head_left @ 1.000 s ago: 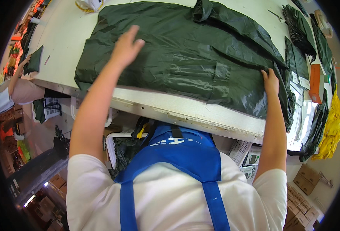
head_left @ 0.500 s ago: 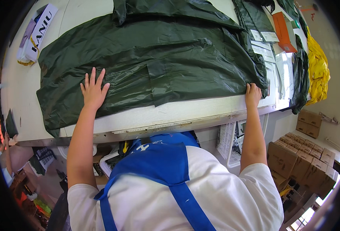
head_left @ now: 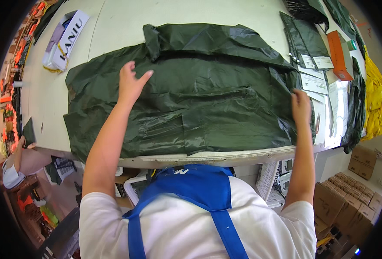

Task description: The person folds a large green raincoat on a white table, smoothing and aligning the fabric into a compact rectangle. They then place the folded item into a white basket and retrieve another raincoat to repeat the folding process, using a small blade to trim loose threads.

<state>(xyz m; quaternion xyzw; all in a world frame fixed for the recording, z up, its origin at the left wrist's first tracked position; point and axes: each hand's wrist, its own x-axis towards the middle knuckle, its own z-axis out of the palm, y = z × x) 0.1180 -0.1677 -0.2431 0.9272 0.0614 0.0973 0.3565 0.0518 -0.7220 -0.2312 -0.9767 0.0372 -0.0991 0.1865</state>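
A dark green, shiny rainwear garment [head_left: 225, 112] lies spread and wrinkled across the white table, its far part folded over in a loose layer. My left hand [head_left: 131, 84] is over the garment's left part, thumb and fingers apart, holding nothing. Whether its fingertips touch the cloth is hard to tell. At the garment's right edge, my right hand [head_left: 301, 108] has its fingers curled closed on the fabric. A stitched patch like a pocket [head_left: 163, 129] shows on the near left part of the garment.
A white open box [head_left: 65, 41] sits at the far left. On the right lie folded dark green pieces [head_left: 305, 41], white paper slips [head_left: 314, 82], an orange box [head_left: 340, 56] and yellow material [head_left: 376, 101]. Cardboard boxes [head_left: 346, 198] are stacked below right. Another person [head_left: 16, 166] sits at the left.
The garment now lies closer to the table's near edge. My left hand, flat on the cloth before, has moved farther away with fingers bent. My right hand has shifted up along the right edge.
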